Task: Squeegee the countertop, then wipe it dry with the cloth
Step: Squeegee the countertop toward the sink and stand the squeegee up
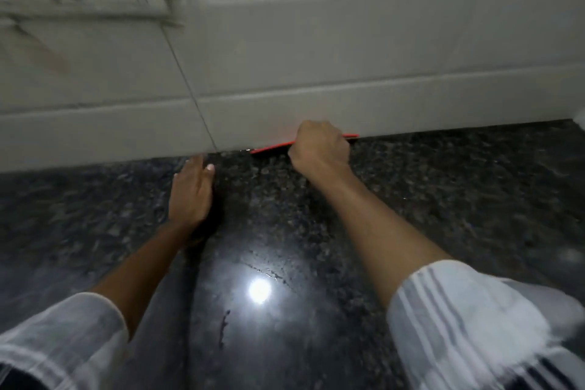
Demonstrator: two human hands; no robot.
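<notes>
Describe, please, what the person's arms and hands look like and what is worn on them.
Both hands, left hand and right hand, are bare, with no gloves, rings or watch visible. Both forearms are bare too. Each arm wears a white sleeve with grey stripes, pushed up towards the elbow: left sleeve, right sleeve.

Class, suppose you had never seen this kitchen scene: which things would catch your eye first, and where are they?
First, the red squeegee, gripped by the right hand at the back of the dark granite countertop, right against the white tiled wall. Next, the bright lamp reflection glaring on the wet stone near the front. The left hand rests flat on the counter beside it.
</notes>
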